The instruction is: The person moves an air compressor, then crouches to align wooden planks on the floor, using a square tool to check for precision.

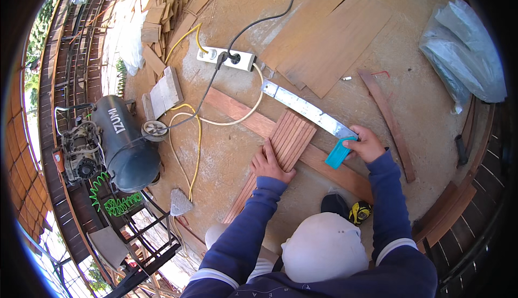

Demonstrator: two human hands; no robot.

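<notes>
My right hand [364, 144] is closed around the teal handle of a try square [307, 109]; its long metal blade reaches up and left over the floor, past the far end of the grooved wooden strips [294, 136]. My left hand [268, 164] lies with spread fingers on those reddish-brown strips, which sit side by side and slant down to the left. Beneath them a flat wooden plank [340, 175] crosses from upper left to lower right. Part of the strips is covered by my left hand and forearm.
A white power strip [226, 59] with cords lies ahead. Left stands a dark air compressor [127, 141] with a green coiled hose [123, 205]. Thin wooden sheets [329, 33], a curved wood strip [389, 125], plastic bags [464, 50] and a tape measure [360, 211] lie around.
</notes>
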